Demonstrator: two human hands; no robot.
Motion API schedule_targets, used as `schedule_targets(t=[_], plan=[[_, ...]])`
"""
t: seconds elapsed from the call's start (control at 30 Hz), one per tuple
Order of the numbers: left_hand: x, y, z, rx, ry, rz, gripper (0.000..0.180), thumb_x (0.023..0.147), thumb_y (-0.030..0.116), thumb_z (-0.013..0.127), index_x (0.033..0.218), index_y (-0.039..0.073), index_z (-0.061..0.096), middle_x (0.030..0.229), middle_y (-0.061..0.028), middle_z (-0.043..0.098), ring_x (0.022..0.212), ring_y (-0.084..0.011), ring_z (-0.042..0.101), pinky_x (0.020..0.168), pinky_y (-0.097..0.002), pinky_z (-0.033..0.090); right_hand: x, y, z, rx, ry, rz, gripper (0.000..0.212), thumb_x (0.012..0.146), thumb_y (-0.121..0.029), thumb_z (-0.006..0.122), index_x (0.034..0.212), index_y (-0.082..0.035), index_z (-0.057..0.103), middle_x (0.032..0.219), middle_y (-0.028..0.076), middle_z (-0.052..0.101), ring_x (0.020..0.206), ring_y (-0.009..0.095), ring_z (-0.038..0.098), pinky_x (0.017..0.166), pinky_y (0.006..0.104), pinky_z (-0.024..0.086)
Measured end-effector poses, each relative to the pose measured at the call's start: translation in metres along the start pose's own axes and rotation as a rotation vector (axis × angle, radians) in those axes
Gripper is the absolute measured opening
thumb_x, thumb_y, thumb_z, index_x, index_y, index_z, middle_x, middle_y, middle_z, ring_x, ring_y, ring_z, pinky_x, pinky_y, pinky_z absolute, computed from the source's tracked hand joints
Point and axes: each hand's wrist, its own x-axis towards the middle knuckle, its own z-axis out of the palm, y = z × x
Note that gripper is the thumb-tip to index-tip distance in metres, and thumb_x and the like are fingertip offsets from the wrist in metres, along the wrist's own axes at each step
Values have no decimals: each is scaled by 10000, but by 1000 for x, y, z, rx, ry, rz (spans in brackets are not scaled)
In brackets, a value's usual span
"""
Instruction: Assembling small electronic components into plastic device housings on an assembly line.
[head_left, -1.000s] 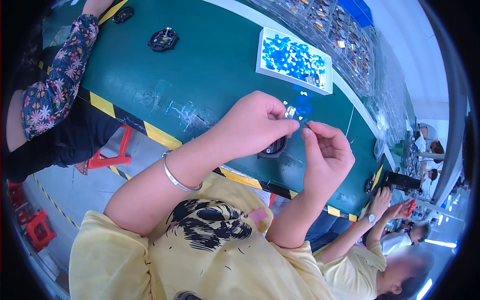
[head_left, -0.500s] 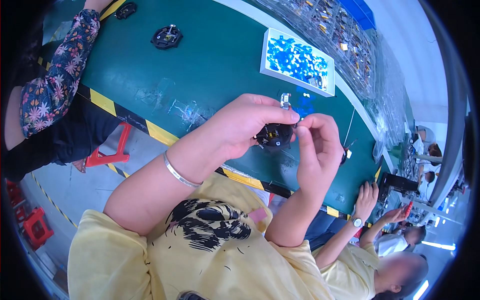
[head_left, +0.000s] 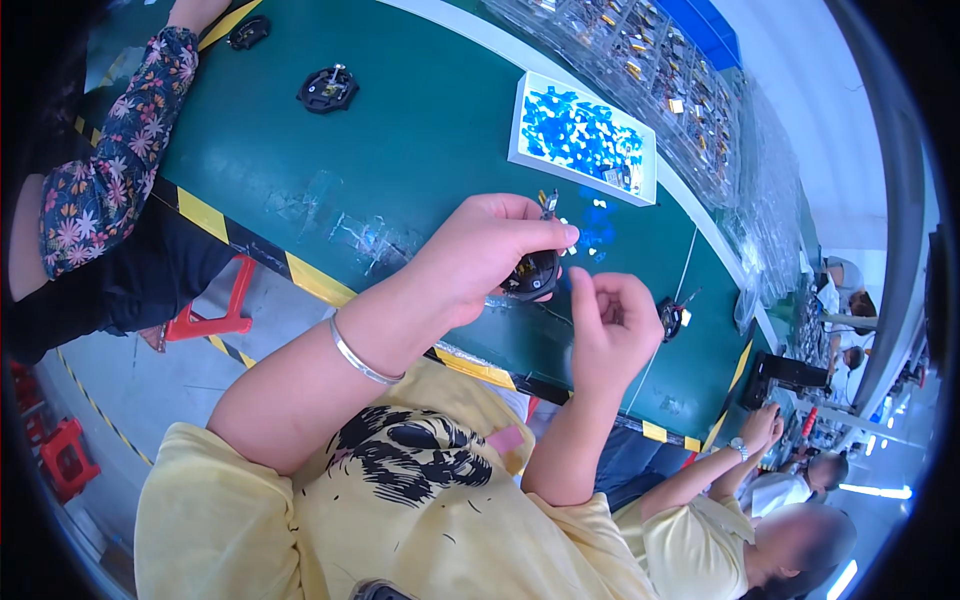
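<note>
My left hand point(head_left: 490, 245) is closed on a round black device housing point(head_left: 536, 278), holding it above the green table. A small metallic part with a yellowish bit point(head_left: 548, 203) sticks up beside its fingers. My right hand point(head_left: 622, 325) hovers just right of the housing, apart from it. Its fingers are loosely curled, the thumb stands away from them, and nothing shows between them. Small white and blue pieces point(head_left: 598, 228) lie on the table beyond the hands.
A white box point(head_left: 580, 180) of blue and white pieces stands beyond my hands, before clear trays point(head_left: 640, 50) of small parts. Other black housings lie right point(head_left: 672, 318) and far left point(head_left: 328, 89). A flowered sleeve point(head_left: 130, 150) is at left; another person's hands point(head_left: 765, 428) work at right.
My right hand has come away from the housing, moving down and to the right. My left hand still holds the housing, now tilted differently. The right-hand co-worker's hands have come together.
</note>
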Motion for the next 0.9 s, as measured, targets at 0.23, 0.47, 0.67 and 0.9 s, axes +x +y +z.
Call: schedule_targets(t=[0.23, 0.47, 0.67, 0.9], plan=[[-2, 1, 4, -4, -40, -22, 142, 853, 179, 648, 879, 47, 604, 770, -35, 612, 661, -125, 622, 556, -281, 545, 3, -12, 18, 267, 166, -214, 144, 744, 61, 683, 873, 17, 636, 794, 90, 640, 651, 121, 619, 597, 234, 507], [-6, 12, 3, 67, -136, -63, 149, 856, 141, 600, 968, 44, 611, 887, -62, 641, 742, -138, 642, 585, -294, 563, 8, -19, 5, 536, 84, 7, 129, 791, 80, 643, 914, 56, 616, 835, 72, 635, 724, 96, 616, 661, 190, 491], [-13, 19, 10, 244, -185, -40, 296, 844, 0, 507, 1135, -10, 562, 999, -75, 629, 829, -126, 637, 632, -267, 580, 6, -10, -4, 451, 68, 36, 137, 755, 86, 651, 884, 55, 619, 871, 89, 626, 747, 110, 608, 660, 218, 511], [-11, 13, 15, 347, -196, 58, 304, 847, -40, 470, 1138, -39, 556, 983, -77, 625, 855, -128, 627, 680, -270, 582, 1, -11, 7, 166, 134, -272, 146, 739, 109, 645, 874, 65, 610, 949, 108, 589, 761, 120, 597, 668, 223, 510]])
